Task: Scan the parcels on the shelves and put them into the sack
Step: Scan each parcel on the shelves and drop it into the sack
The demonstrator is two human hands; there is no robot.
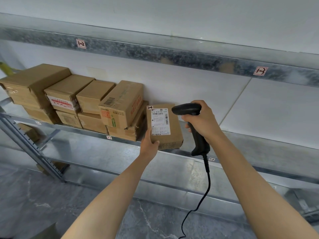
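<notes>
Nearest the camera, a black cable (206, 192) is hanging down from the scanner (193, 123), trailing below the parcel (172, 128) toward the grey floor (34, 200). The right hand (203, 121) is gripping the scanner by its handle, fingers (188, 125) wrapped fully closed around it, just right of the parcel, with the scanner's head pointing at the parcel's top right corner. The left hand (149, 144) is holding the parcel at its lower left corner, thumb lying on the front face and the remaining fingers hidden behind it, so how tightly they are curling cannot be told. The parcel is standing tilted at the front edge of the metal shelf (82, 130), its white label (159, 121) facing up toward the camera. Whether its lower edge is resting on the shelf or is lifted clear cannot be told. Left of the parcel, a stack of boxes (72, 100) is sitting in two layers on the same shelf, the closest box nearly touching the parcel. Behind the parcel a white wall (198, 90) is showing, and above it an upper shelf beam (155, 50) is carrying a tag (260, 71).
</notes>
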